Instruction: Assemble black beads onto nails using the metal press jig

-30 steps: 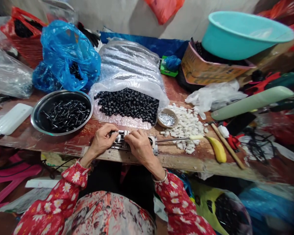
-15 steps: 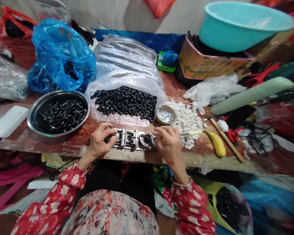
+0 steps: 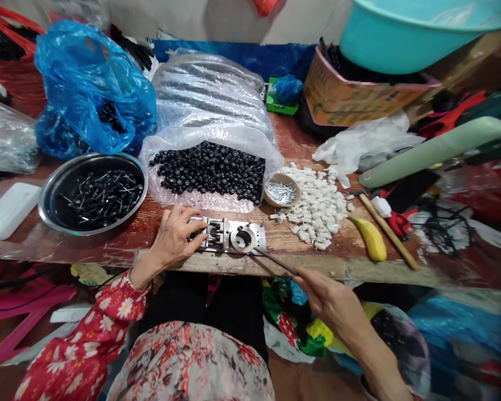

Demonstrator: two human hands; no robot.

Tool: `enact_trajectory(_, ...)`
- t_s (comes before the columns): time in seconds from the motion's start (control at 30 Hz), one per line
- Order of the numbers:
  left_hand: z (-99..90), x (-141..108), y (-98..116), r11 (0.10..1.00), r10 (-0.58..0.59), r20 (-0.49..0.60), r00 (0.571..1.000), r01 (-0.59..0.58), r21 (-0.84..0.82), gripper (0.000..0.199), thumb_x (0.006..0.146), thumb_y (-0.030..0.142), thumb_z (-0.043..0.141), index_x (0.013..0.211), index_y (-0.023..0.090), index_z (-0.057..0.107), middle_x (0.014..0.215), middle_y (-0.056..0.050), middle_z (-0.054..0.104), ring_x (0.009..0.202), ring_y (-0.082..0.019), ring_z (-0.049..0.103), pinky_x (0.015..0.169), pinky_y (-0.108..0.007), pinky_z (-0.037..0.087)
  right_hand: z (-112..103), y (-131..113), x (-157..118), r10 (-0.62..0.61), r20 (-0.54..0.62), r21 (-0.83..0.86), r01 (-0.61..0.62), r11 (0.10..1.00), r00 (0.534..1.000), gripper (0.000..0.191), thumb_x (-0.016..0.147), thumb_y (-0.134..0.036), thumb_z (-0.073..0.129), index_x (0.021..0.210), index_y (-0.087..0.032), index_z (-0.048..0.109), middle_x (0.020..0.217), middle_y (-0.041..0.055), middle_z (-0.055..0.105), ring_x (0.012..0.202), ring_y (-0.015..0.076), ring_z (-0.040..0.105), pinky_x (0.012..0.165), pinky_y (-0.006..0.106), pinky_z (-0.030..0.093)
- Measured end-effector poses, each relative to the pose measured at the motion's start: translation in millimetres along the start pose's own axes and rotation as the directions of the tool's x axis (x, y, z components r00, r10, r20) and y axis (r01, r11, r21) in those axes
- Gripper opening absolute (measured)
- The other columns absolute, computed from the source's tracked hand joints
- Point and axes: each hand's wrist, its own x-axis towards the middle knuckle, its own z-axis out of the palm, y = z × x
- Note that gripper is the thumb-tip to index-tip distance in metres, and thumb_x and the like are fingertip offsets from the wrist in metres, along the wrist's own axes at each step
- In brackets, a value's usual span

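My left hand (image 3: pixel 173 236) rests on the left end of a steel jig (image 3: pixel 242 236), its fingers curled over the metal blocks. The jig lies at the table's front edge and has a round ring at its right end. My right hand (image 3: pixel 332 306) hangs below the table edge, gripping a thin metal rod (image 3: pixel 274 262) whose tip points at the ring. The rod's handle is hidden in that hand. Beyond the jig lie black beads (image 3: pixel 209 170) on a clear plastic bag, a small dish of pins (image 3: pixel 280 190), and white cubes (image 3: pixel 313 206).
A steel bowl (image 3: pixel 92 155) of black pins stands left of my left hand. A banana (image 3: pixel 369 239) and a wooden-handled hammer (image 3: pixel 388 234) lie on the right of the table. Plastic bags, a cardboard box (image 3: pixel 359 97) and a turquoise basin (image 3: pixel 404 39) crowd the back.
My right hand has left the jig, taken the rod with the pale handle from the table, and drawn back toward me past the edge. My left hand stays on the jig.
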Motion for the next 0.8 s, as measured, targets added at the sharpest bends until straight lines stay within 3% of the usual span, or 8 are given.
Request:
enact_trajectory(0.1, -2.2, 1, -3, 1.0, 0.013, 0.009, 1.0, -0.013, 0.012, 0.018, 0.095, 0.037, 0.07, 0.105, 0.025, 0.08, 0.128, -0.01, 0.071, 0.113, -0.032, 0.055, 0.095, -0.05, 0.041, -3, -8, -17, 0.069, 0.268, 0.319, -0.156, 0.935, 0.961, 0.045, 0.1, -0.053, 0.055, 0.13, -0.025, 0.074, 0.076, 0.0074, 0.075, 0.06, 0.0242, 0.067, 0.059, 0.034, 0.051)
enact_trajectory(0.23, -1.4, 1, -6, 1.0, 0.03, -0.004, 1.0, -0.03, 0.008, 0.016, 0.095, 0.037, 0.071, 0.102, 0.025, 0.08, 0.128, -0.008, 0.072, 0.112, -0.031, 0.056, 0.092, -0.047, 0.04, 1, -16, -25, 0.091, 0.626, 0.512, -0.496, 0.702, 0.775, 0.068, 0.101, -0.067, 0.05, 0.152, -0.023, 0.056, 0.062, -0.0012, 0.064, 0.037, 0.013, 0.047, 0.038, 0.025, 0.036)
enact_trajectory(0.3, -0.3, 0, -6, 0.999, 0.038, -0.017, 0.999, -0.038, 0.005, 0.015, 0.095, 0.036, 0.072, 0.101, 0.025, 0.079, 0.126, -0.008, 0.073, 0.112, -0.03, 0.056, 0.09, -0.045, 0.039, 9, -23, -30, 0.072, 0.693, 0.557, -0.597, 0.577, 0.717, 0.075, 0.1, -0.071, 0.049, 0.155, -0.02, 0.05, 0.054, -0.0064, 0.055, 0.033, 0.0091, 0.037, 0.034, 0.02, 0.029)
enact_trajectory(0.4, 0.8, -1, -7, 1.0, 0.029, -0.029, 0.999, -0.029, -0.008, 0.014, 0.095, 0.036, 0.072, 0.1, 0.025, 0.079, 0.125, -0.008, 0.073, 0.111, -0.03, 0.056, 0.091, -0.045, 0.039, 22, -38, -40, 0.081, 0.664, 0.648, -0.625, 0.435, 0.744, 0.074, 0.101, -0.07, 0.05, 0.152, -0.017, 0.049, 0.047, -0.0136, 0.036, 0.033, 0.0065, 0.027, 0.035, 0.016, 0.024)
enact_trajectory(0.47, 1.1, -1, -8, 1.0, 0.015, -0.029, 0.999, -0.016, -0.023, 0.014, 0.095, 0.036, 0.071, 0.1, 0.025, 0.08, 0.125, -0.008, 0.073, 0.111, -0.03, 0.056, 0.093, -0.045, 0.039, 28, -47, -45, 0.087, 0.639, 0.69, -0.62, 0.373, 0.764, 0.072, 0.101, -0.069, 0.051, 0.15, -0.016, 0.049, 0.047, -0.0147, 0.033, 0.033, 0.0059, 0.026, 0.035, 0.016, 0.025)
enact_trajectory(0.8, -2.6, -15, -13, 0.997, -0.024, -0.111, 0.994, 0.015, -0.081, 0.025, 0.097, 0.039, 0.069, 0.116, 0.025, 0.076, 0.127, -0.009, 0.07, 0.118, -0.028, 0.059, 0.102, -0.046, 0.044, 33, -43, -46, 0.051, 0.644, 0.728, -0.631, 0.269, 0.764, 0.064, 0.1, -0.065, 0.058, 0.144, -0.02, 0.053, 0.051, -0.0142, 0.037, 0.033, 0.0034, 0.023, 0.034, 0.014, 0.021)
